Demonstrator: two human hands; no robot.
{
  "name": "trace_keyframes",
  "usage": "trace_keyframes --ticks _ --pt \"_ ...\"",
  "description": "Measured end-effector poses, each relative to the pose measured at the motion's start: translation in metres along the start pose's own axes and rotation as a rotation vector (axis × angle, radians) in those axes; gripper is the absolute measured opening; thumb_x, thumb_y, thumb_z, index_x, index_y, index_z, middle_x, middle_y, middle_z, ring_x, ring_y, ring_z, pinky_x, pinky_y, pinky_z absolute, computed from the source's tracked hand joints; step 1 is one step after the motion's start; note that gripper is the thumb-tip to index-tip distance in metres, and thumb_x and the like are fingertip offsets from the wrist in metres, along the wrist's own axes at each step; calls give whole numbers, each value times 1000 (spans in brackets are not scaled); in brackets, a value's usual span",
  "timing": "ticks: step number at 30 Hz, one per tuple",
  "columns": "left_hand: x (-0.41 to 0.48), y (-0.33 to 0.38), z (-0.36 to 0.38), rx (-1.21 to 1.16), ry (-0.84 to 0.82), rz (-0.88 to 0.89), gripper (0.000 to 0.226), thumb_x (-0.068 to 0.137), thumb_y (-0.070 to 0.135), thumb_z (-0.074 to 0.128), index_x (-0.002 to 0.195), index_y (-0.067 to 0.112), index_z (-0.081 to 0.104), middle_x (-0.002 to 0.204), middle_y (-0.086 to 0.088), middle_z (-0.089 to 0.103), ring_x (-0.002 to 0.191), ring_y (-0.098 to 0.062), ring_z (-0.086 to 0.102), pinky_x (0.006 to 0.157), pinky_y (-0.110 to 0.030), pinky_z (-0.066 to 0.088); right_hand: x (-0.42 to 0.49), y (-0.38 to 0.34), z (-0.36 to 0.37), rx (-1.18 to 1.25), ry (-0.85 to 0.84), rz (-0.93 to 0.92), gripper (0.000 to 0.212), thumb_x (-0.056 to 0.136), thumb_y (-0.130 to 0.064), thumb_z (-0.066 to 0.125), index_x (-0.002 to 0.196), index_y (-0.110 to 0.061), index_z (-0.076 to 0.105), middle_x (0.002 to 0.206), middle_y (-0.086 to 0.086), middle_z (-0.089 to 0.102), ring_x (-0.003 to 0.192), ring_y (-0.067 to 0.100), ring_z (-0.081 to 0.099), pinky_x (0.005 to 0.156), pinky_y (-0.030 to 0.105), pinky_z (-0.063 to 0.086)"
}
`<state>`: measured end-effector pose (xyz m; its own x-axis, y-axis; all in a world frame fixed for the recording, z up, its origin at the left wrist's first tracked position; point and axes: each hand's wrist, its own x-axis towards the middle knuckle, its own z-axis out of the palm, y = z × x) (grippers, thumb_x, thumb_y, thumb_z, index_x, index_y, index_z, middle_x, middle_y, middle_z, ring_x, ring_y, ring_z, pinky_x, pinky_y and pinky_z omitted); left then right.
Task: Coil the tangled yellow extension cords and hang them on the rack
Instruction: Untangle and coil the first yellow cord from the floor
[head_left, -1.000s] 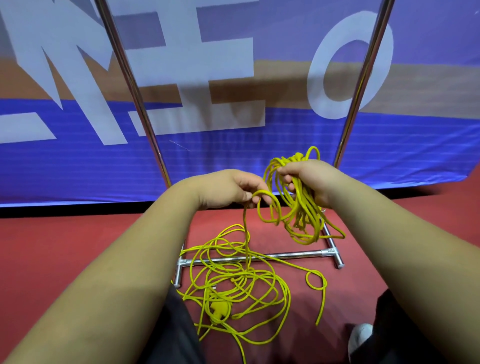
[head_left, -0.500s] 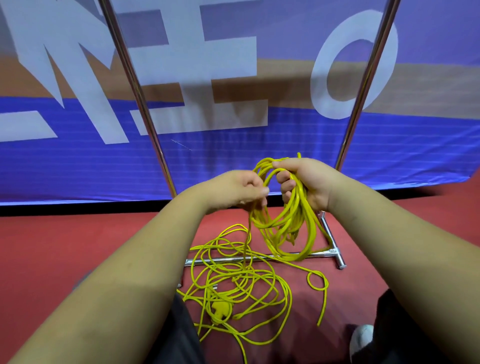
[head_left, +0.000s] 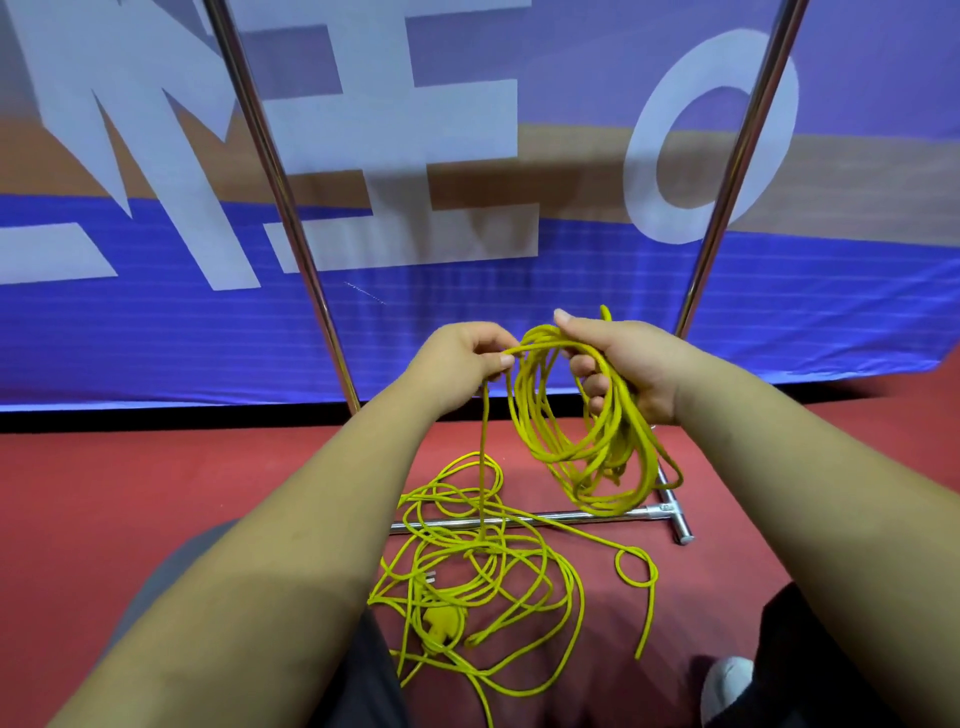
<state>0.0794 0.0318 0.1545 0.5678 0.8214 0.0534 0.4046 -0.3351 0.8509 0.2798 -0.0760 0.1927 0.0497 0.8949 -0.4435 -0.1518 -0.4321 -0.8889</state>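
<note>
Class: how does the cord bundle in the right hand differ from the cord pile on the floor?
The bundle hangs in gathered loops from the right hand; the floor pile sprawls in loose, crossing loops. The pile shows a plug; the bundle shows none. Both are yellow.

Bare forearms (head_left: 270, 540), dark trousers (head_left: 815, 660) (white shoe (head_left: 727, 682))
</note>
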Motion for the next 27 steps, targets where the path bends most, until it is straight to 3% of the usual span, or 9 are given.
trace_keyframes --ticks 4,8,10,13,15,18,22,24,27 --pt "-2 15 -3 184 38 200 18 90 12 76 96 28 82 87 3 63 77 -10 62 76 -34 55 -6 3 1 -112 -27 38 52 96 -67 60 84 -17 68 67 -4 60 49 11 52 50 28 50" --pt "-8 39 4 444 28 451 15 89 23 73 100 26 82 87 -1 63 83 -19 63 76 -43 53 -5 4 3 -53 -63 23 40 95 -60 67 93 -21 73 70 -5 61 49 8 51 50 26 50" --pt "-12 47 7 404 74 493 13 88 23 72 99 23 80 87 2 64 83 -17 64 78 -41 53 -2 3 2 -5 -87 21 36 88 -58 72 98 -23 74 70 -7 60 47 5 48 48 25 48" --pt "-14 49 10 192 117 313 16 88 12 73 101 21 72 87 2 70 77 -11 66 75 -31 56 1 1 0 84 -122 24 37 84 -49 76 105 -20 68 59 -11 44 40 2 39 43 21 40" --pt "-12 42 8 80 74 195 19 85 13 79 100 19 68 87 -3 71 71 -9 63 73 -34 56 1 -2 1 82 -141 23 21 94 -39 73 98 -19 66 54 -12 35 38 1 33 41 19 35" --pt "-10 22 2 8 -67 38 37 79 26 89 99 14 61 93 -16 69 77 -30 72 74 -45 63 3 -3 0 90 -98 14 21 102 -23 66 80 -23 63 53 -12 32 37 3 29 41 21 32" --pt "-9 -19 7 241 -303 -212 42 83 26 88 105 10 57 88 -12 71 84 -28 76 73 -53 64 3 -5 -7 167 -66 -17 19 103 -16 60 85 -21 62 53 -12 31 36 3 28 41 22 31" --pt "-8 -40 18 365 -448 -334 51 87 30 84 125 11 56 105 -13 74 87 -26 73 80 -48 64 3 -5 -8 180 -78 -38 22 104 -16 58 83 -22 59 53 -13 31 37 4 28 42 22 29" --pt "-6 -58 38 521 -654 -269 66 97 35 71 155 24 42 138 0 63 110 -26 66 85 -34 53 3 -4 -6 197 -113 -61 32 105 -17 58 73 -24 61 52 -13 31 37 3 28 43 22 27"
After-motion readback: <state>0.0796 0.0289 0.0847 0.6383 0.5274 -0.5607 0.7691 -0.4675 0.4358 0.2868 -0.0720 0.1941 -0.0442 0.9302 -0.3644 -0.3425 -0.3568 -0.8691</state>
